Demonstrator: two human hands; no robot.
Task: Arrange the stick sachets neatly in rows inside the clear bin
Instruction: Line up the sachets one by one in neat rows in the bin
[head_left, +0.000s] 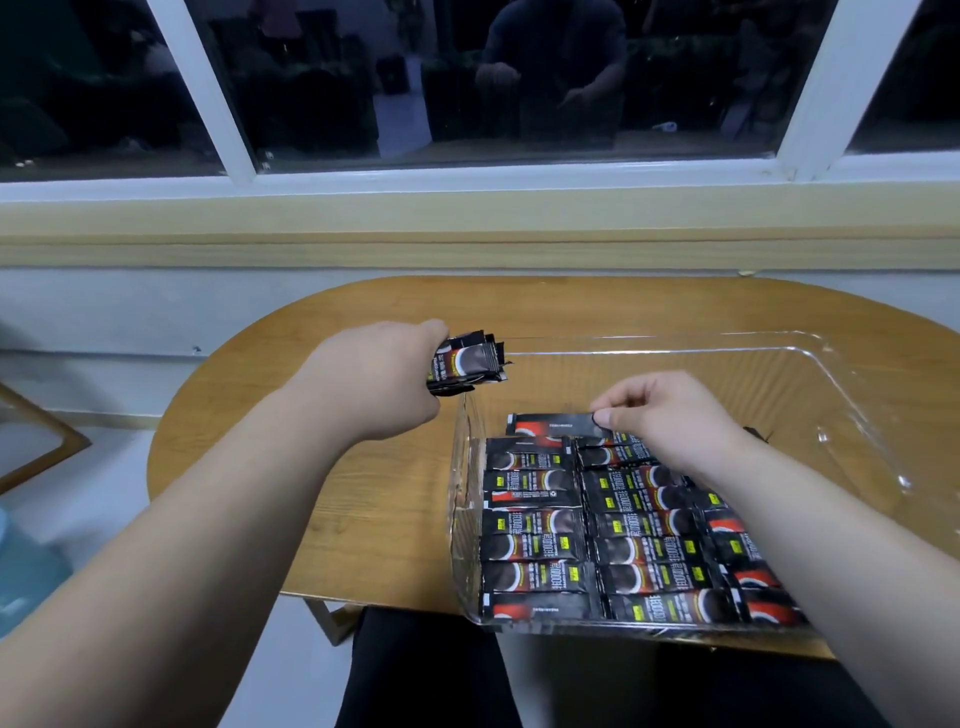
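My right hand (670, 415) pinches one stick sachet (550, 423) by its end between thumb and forefinger, holding it flat at the far edge of the rows of sachets (582, 525) that fill the near part of the clear bin (779, 364) on the wooden table (363, 499). My left hand (384, 374) is closed around a spare bundle of sachets (467, 364), held above the bin's far-left corner. To place this piece well, I judge that I should square it parallel to the sachet nearest it, butt its long edge against that one, and press it flat before letting go.
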